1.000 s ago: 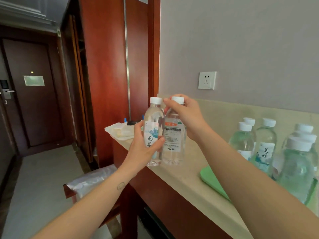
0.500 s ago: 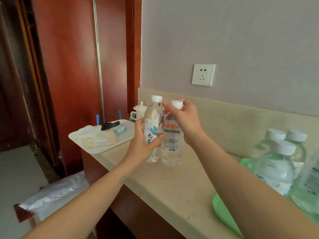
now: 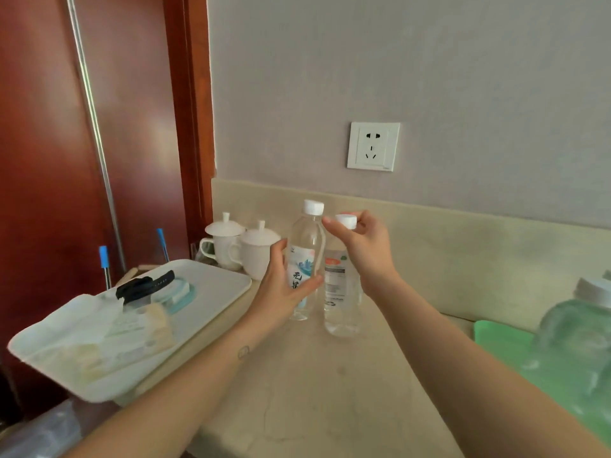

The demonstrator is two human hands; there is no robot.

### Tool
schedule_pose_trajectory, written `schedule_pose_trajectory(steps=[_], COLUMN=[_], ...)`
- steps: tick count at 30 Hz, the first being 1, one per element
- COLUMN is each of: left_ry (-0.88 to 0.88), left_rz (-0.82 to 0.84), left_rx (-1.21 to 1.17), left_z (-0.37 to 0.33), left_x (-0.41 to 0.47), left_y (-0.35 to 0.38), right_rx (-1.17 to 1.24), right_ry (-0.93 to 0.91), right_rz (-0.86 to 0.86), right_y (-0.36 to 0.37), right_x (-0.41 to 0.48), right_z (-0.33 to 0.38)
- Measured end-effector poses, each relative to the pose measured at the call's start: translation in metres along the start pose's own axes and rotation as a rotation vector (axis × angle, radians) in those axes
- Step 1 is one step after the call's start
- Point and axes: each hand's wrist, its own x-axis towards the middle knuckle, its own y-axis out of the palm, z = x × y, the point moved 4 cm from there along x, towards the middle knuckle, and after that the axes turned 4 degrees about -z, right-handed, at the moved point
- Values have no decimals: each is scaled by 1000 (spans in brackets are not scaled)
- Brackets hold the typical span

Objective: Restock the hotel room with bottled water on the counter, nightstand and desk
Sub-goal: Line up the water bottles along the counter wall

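The left hand [image 3: 281,292] grasps a clear blue-labelled plastic bottle [image 3: 305,233]. Just beside it, the right hand [image 3: 367,252] pinches the white cap [image 3: 346,221] of a second clear bottle [image 3: 342,292] below its fingers. Both stand on the beige stone counter [image 3: 314,375].

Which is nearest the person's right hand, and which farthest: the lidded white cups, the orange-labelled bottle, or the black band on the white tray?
1. The orange-labelled bottle: the right hand pinches its cap.
2. The lidded white cups: to its left, by the wall.
3. The black band: farther left, on the white tray.
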Motion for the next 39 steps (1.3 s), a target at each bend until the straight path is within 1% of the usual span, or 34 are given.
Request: schedule_pose_trajectory(steps=[3, 6, 13, 20, 23, 28, 31, 33, 35, 37, 39], left_ry=[-12, -2, 16, -26, -42, -39, -41, -61, -66, -58, -52], left_rz=[7, -8, -56, -84, -79, -61, -67, -45, -49, -45, -4], left_rx=[27, 51, -13, -46, -46, 121, 94, 56, 36, 84, 124], left_z=[14, 31, 59, 76, 78, 79, 78, 78, 80, 81, 82], left_x=[22, 41, 68, 82, 84, 85, 79, 73, 72, 72, 71], left_y=[2, 5, 18, 26, 28, 33, 36, 38, 37, 34, 31], right_rx=[-21, -55, -87, -244, -293, -433, -457, -425, -368, -399, -462], right_ry=[25, 9, -62, -173, -181, -272, -313, -303, -235, -180, -117], right_rz=[-39, -85, -159, -224, -244, -304, -374, -442, -474, -418, -311], right_y=[4, 6, 12, 21, 22, 25, 26, 25, 21, 13, 6], right_x=[12, 25, 48, 61, 67, 68, 64, 55, 39, 22, 11], right_z=[-16, -28, -44, -52, -56, -62, -61, -67, -81, -101, -118])
